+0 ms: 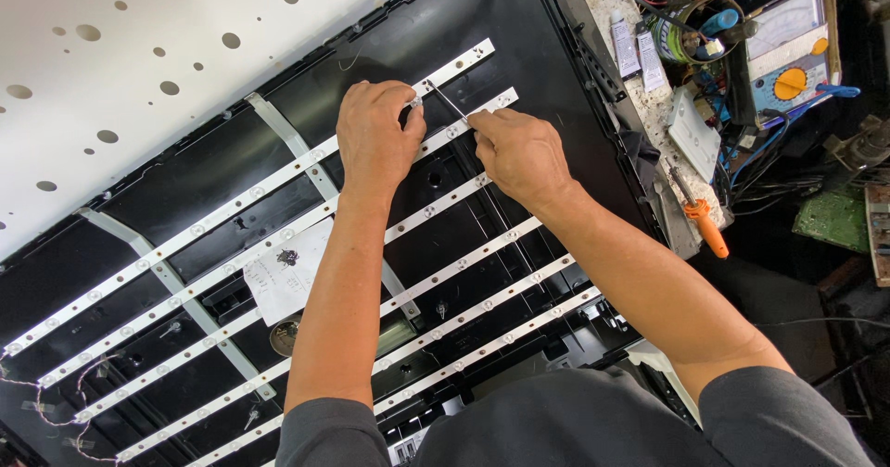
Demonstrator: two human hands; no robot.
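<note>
Head view, looking down; I see both forearms reaching over a black backlight panel (519,31) crossed by white LED strips (464,263); my left hand (375,133) rests knuckles-up on the second strip from the top (278,175), fingers curled, thumb and forefinger pinched near a small clear lens (416,102); whether it truly grips the lens I cannot tell, the fingertips cover it; my right hand (519,152) is closed in a pinch around a thin metal tool (447,101), its tip lying just beside the left thumb; the handle end is buried in the fingers, so the tool's kind stays uncertain.

Panel surroundings: a white perforated sheet (139,50) lies folded back top left, cut off by the frame; a paper note (287,277) sits on the panel near the left forearm, partly under it; the lower strips run out of view behind my grey sleeves (593,421); at right, a cluttered bench with an analog meter (793,45), an orange-handled screwdriver (702,221), two small tubes (638,52); wiring beyond is too tangled to sort out.
</note>
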